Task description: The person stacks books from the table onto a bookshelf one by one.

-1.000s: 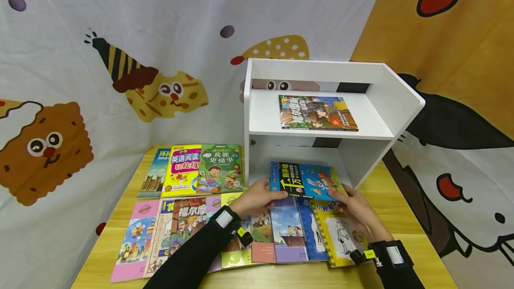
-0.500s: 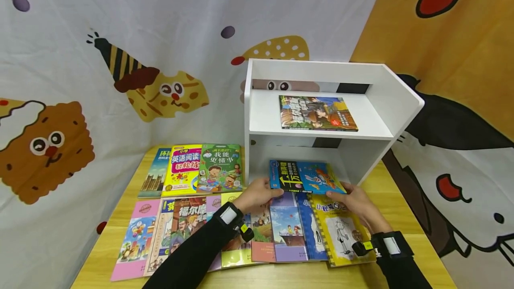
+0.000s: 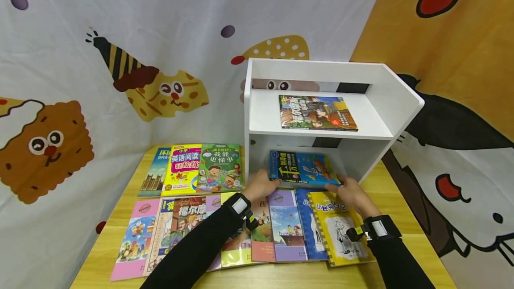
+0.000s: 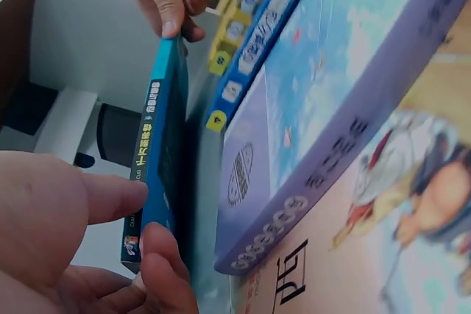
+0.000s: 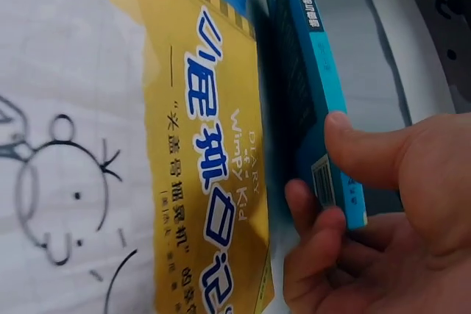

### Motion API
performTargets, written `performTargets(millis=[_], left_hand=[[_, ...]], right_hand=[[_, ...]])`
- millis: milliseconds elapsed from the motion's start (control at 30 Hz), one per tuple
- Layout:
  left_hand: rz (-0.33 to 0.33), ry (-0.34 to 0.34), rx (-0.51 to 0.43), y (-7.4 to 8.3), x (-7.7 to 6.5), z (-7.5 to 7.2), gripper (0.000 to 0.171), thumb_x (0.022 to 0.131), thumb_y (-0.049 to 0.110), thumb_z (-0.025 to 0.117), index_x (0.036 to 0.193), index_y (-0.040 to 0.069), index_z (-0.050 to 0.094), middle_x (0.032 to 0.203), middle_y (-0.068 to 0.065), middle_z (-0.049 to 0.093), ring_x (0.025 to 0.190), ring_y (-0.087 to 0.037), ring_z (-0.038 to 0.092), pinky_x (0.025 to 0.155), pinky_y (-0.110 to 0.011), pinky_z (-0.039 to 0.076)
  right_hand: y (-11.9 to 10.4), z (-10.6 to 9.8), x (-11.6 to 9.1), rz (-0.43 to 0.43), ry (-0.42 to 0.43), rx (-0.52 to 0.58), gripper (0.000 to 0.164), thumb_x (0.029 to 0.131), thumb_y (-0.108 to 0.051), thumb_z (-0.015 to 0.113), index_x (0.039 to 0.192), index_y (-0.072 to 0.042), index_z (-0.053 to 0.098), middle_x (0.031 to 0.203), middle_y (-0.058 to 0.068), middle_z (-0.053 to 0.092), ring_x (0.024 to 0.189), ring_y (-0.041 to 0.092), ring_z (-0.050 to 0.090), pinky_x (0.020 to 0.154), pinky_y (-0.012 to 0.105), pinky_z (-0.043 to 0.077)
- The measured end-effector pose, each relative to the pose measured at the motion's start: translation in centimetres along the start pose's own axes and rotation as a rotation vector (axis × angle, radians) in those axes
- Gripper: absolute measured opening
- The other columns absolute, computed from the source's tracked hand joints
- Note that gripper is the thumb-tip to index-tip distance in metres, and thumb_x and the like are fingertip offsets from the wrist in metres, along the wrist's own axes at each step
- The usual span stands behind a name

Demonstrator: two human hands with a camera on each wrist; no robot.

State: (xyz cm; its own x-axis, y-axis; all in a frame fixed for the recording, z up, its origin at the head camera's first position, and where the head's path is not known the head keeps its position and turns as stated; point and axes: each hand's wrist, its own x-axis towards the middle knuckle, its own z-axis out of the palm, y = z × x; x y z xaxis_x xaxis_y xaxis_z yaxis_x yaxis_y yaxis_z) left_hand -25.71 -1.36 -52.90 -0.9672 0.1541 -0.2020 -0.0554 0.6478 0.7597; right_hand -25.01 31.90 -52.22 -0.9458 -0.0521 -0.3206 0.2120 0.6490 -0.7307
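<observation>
A blue book with a black left panel is inside the lower compartment of the white shelf, its spine toward me. My left hand grips its left end; the left wrist view shows the thumb on the book's spine and fingers beneath. At the other end my right hand pinches it, thumb on the spine and curled fingers under the cover near the barcode, as the right wrist view shows. Another book lies flat on the upper shelf.
In front of the shelf lie overlapping books, among them a yellow one, a purple one and a pink one. A green book and a yellow-pink one lie left of the shelf on the wooden table.
Both hands have moved forward with the blue book, carrying it deeper into the lower compartment. More of the books in front now shows. The book on the upper shelf has stayed put.
</observation>
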Motion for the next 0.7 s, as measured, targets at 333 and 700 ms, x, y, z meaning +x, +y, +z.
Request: performTargets(millis=[333, 700], left_hand=[[0.029, 0.061, 0.145, -0.8, 1.9, 0.7, 0.051, 0.107, 0.043, 0.069, 0.133, -0.001, 0.072, 0.124, -0.021, 0.078, 0.109, -0.038, 0.076, 0.097, -0.053, 0.061], [0.029, 0.116, 0.254, -1.4, 3.0, 1.8, 0.053, 0.106, 0.042, 0.071, 0.141, 0.001, 0.068, 0.127, -0.019, 0.078, 0.112, -0.037, 0.077, 0.095, -0.05, 0.063]], right_hand=[[0.0, 0.8, 2.2, 0.036, 0.07, -0.081, 0.09, 0.11, -0.041, 0.07, 0.172, 0.007, 0.025, 0.17, 0.04, 0.036, 0.143, 0.052, 0.05, 0.127, 0.07, 0.038], [0.3, 1.4, 3.7, 0.013, 0.128, -0.165, 0.076, 0.109, -0.03, 0.068, 0.165, 0.013, 0.038, 0.165, 0.041, 0.043, 0.149, 0.058, 0.048, 0.125, 0.068, 0.042]])
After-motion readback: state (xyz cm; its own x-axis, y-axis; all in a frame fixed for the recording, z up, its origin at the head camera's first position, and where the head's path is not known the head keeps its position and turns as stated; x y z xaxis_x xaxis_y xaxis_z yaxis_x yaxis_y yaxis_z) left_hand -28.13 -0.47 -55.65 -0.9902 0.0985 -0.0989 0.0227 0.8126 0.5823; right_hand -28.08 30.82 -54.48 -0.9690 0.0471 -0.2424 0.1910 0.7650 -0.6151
